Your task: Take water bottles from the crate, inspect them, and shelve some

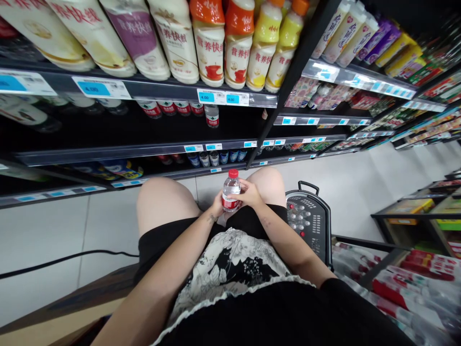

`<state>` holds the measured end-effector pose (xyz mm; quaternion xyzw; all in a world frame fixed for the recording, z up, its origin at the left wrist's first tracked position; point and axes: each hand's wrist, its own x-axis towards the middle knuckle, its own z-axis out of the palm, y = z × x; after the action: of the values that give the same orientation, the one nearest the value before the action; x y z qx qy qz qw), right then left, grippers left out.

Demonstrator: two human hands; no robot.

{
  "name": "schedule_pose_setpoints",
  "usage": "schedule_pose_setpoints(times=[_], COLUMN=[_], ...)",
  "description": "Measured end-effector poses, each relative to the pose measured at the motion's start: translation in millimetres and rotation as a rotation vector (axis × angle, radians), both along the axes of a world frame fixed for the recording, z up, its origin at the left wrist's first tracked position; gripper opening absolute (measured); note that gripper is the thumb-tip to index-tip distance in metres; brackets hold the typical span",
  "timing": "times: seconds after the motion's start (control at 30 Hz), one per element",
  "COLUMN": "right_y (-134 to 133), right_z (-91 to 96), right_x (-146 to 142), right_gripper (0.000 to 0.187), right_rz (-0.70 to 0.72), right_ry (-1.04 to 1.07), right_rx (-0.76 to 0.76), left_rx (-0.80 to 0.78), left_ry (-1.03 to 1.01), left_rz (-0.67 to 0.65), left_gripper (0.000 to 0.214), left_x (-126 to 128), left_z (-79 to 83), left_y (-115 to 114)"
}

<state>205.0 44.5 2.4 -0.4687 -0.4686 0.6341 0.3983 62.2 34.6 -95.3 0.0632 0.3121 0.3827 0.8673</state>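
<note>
A small clear water bottle (231, 191) with a red cap and a red-and-white label stands upright between my knees. My left hand (217, 203) is closed around its lower left side, and part of that hand is hidden behind the bottle. From the other side my right hand (249, 193) grips it, fingers across the label and near the neck. To the right of my knee sits a black shopping basket (317, 226) with several small clear bottles (298, 216) in it, a few with red caps.
Ahead runs a dark shelf (230, 139) with price tags. One small bottle (212, 116) stands at its front edge, beside a row of red-labelled bottles (167, 108). Large drink bottles (209, 43) fill the shelf above. Wrapped bottle packs (414, 293) lie at right. A black cable (72, 259) hangs at left.
</note>
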Motion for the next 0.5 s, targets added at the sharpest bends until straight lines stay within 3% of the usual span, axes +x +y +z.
schedule_pose_setpoints(times=[0.2,0.5], right_y=[0.5,1.0], right_z=[0.4,3.9], right_x=[-1.6,-2.2], right_gripper=[0.072,0.071], right_rz=[0.007,0.008], right_ry=[-0.009,-0.017], right_rx=[0.011,-0.003], left_rx=[0.033,0.050], left_ry=[-0.010,0.023], left_rz=[-0.014,-0.008], left_gripper=[0.053,0.051], left_x=[-2.1,-2.6], left_z=[-6.1,-2.8], left_y=[0.7,0.0])
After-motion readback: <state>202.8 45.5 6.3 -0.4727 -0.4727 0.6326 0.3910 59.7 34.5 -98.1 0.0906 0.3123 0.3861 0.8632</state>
